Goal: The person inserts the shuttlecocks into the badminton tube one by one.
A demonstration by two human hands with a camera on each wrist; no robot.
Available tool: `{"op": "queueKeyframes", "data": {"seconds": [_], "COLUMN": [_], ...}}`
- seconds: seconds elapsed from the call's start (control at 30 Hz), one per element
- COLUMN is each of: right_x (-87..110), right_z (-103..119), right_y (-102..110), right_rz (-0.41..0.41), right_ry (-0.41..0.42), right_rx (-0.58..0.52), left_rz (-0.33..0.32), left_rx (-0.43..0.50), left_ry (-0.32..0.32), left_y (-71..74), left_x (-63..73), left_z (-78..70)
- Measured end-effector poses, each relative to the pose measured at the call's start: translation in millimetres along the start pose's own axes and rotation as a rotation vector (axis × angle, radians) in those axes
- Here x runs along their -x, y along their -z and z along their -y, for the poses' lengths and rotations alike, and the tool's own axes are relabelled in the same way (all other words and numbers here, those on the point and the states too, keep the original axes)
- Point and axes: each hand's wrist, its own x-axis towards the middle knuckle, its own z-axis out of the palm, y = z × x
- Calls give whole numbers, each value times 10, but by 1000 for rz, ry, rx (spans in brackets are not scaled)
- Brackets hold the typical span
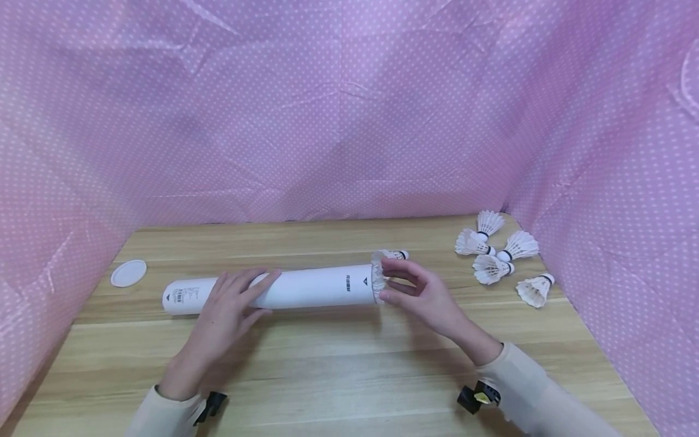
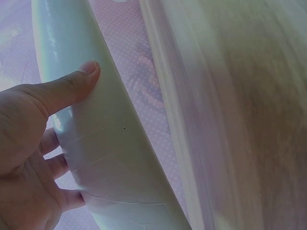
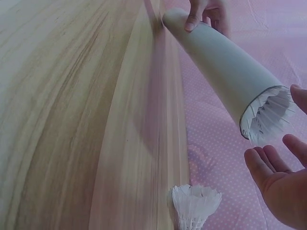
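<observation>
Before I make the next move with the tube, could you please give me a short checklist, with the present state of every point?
1. Left hand grips the tube: ok.
2. Shuttlecock in the tube's end is fully inside: not ok, it sticks out.
3. Right hand touches that shuttlecock: cannot tell, though it is very close.
4. Lid is off the tube: ok.
5. No loose shuttlecock near that end: not ok, one lies just beyond.

Markings on the white shuttlecock tube (image 1: 311, 289) under my left fingers (image 1: 264, 286): near the right end, a black triangle (image 1: 366, 281) and a short row of dark characters (image 1: 347, 284) set crosswise; near the left end, a second black triangle (image 1: 167, 298) beside dark characters (image 1: 179, 296) and a grey line drawing (image 1: 191, 293). The characters are too small for me to read.
</observation>
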Motion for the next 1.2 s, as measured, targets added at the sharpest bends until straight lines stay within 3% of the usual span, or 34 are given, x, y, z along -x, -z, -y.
{"op": "queueKeyframes", "data": {"seconds": [0.7, 1.2], "right_x": [1, -41], "right_z": [-12, -35], "right_y": [-58, -101], "right_rz": [-11, -38], "right_ry": [-28, -38], "right_rx": [-17, -37], "left_rz": [14, -13], "left_rx": [6, 6], "left_ry": [8, 1], "left_y": [-10, 18], "left_x": [13, -3], "left_z": [-26, -37]}}
